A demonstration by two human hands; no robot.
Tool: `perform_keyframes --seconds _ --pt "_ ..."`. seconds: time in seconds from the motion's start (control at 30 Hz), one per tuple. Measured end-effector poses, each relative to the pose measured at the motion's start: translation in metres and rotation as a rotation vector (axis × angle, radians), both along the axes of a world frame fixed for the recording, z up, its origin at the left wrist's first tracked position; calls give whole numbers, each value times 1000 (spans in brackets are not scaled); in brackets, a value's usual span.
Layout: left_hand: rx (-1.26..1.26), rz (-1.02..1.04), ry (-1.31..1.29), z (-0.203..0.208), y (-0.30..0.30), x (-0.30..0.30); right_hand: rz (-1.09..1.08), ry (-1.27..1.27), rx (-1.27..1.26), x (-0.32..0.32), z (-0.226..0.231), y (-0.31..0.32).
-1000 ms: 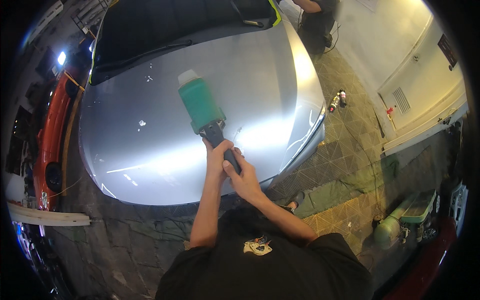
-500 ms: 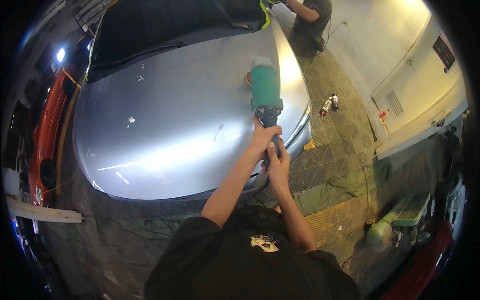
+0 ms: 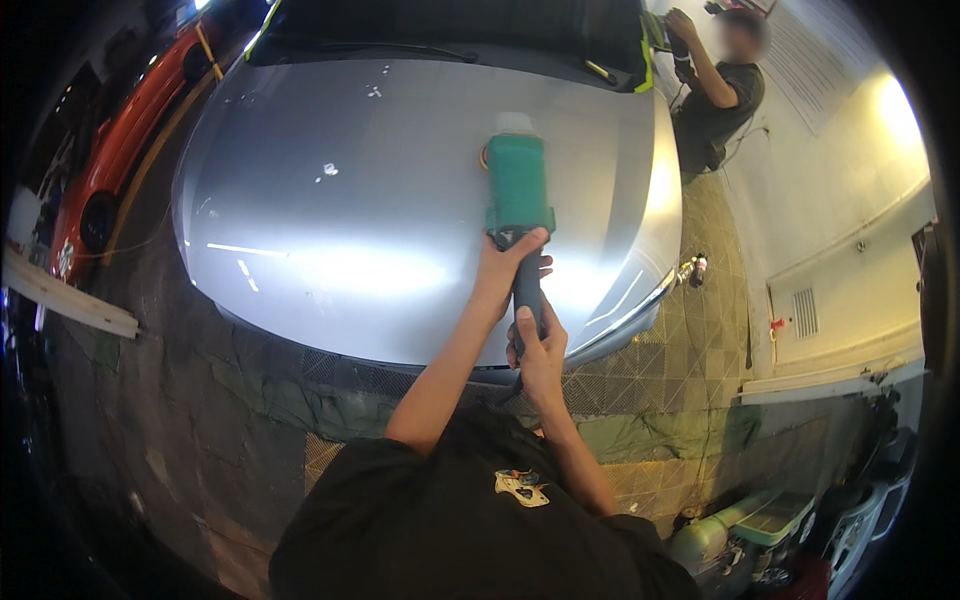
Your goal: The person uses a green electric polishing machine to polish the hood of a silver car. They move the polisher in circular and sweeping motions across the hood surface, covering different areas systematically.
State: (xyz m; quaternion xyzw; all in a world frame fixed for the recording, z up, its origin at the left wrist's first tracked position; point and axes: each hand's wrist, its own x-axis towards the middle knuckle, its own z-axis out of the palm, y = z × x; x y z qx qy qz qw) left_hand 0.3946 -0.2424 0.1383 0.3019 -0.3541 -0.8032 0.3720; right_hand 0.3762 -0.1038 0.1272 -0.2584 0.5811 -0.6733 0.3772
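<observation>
Both my hands hold a green polisher (image 3: 520, 180) with a dark handle over the silver car hood (image 3: 380, 200). My left hand (image 3: 500, 265) wraps the front of the handle, right behind the green body. Farther back, my right hand (image 3: 540, 350) is closed round the handle's rear end. A reddish pad edge shows at the left of the polisher's head; the rest of the pad is hidden beneath it. White smears (image 3: 327, 172) mark the hood left of the tool. Beyond, the dark windshield (image 3: 450, 25) is edged with yellow-green tape.
A co-worker (image 3: 720, 110) bends at the car's far right side with hands on a tool. Small bottles (image 3: 697, 270) stand on the tiled floor by the headlight. An orange-red car (image 3: 130, 110) is at left; a green tank (image 3: 705, 540) sits lower right.
My view has shifted, so the hood sits lower and farther right. The polisher has moved left over the hood, still in both hands. More of the co-worker shows.
</observation>
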Motion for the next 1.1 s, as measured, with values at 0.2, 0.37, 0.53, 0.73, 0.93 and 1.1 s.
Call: perform_keyframes --seconds 0.2,0.37,0.53,0.73,0.93,1.1 --pt "13 142 31 11 -12 30 182 -17 -11 11 3 -14" --pt "-18 167 -6 5 -7 37 357 -166 157 -18 25 -23" --pt "-19 96 -28 1 -3 33 433 -399 289 -36 36 -51" --pt "-113 -65 -46 -11 18 -7 160 -229 346 -47 25 -16" --pt "-150 -203 -209 -38 52 -76 -94 -279 360 -79 29 19" --pt "-147 -339 -204 -37 63 -88 -181 -192 408 -85 24 27"
